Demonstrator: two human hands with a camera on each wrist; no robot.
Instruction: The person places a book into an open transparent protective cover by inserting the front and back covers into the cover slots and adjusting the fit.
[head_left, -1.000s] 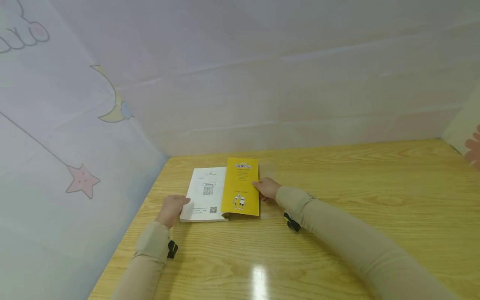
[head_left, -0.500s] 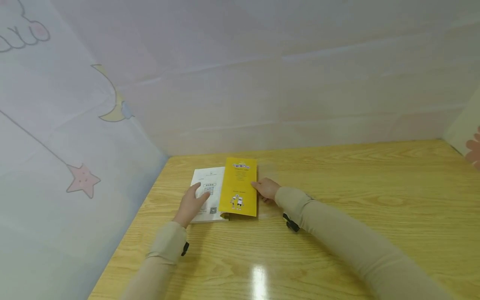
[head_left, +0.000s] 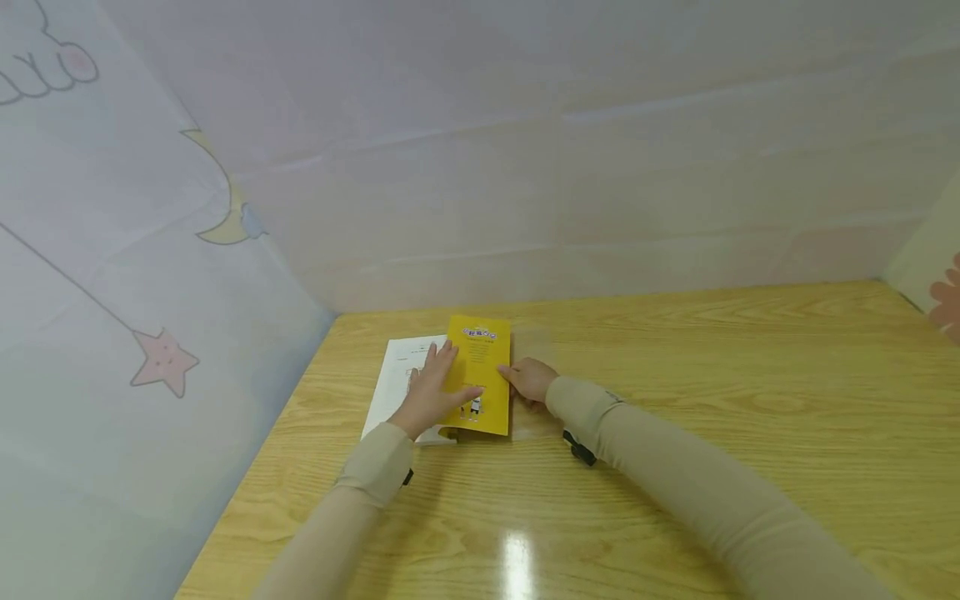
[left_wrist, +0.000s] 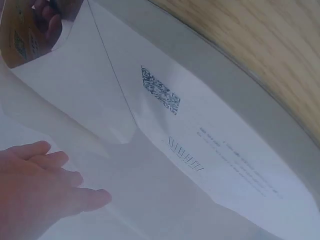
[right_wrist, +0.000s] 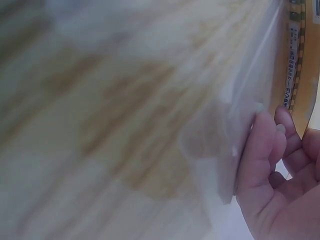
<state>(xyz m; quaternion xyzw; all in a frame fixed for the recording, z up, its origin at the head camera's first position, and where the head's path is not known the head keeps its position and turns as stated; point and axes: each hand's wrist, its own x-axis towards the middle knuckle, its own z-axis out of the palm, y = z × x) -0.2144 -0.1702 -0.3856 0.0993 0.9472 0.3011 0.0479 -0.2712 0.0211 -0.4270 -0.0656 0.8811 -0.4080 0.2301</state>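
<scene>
An open book lies on the table, its white page (head_left: 392, 379) at left and its yellow cover flap (head_left: 486, 362) folded out at right. My left hand (head_left: 429, 398) spreads straight fingers across the page and onto the flap's left side. In the left wrist view, a QR code (left_wrist: 160, 90) shows on the white paper beyond the fingers. My right hand (head_left: 532, 382) pinches the flap's right edge between thumb and fingers. Beside that hand, clear plastic film (right_wrist: 210, 140) appears close up in the right wrist view, next to the flap's printed yellow inner side (right_wrist: 300, 90).
The wood-grain table (head_left: 712, 400) stretches away to the right. A pale cloth backdrop (head_left: 600, 183) rises behind it, and another with a pink star (head_left: 165, 362) borders the left edge. Clear film (head_left: 534, 421) also lies on the tabletop right of the book.
My left hand has left the page's left edge and moved right, over the page to the yellow flap, its fingers spreading. My right hand keeps its pinch; the flap shifts slightly left.
</scene>
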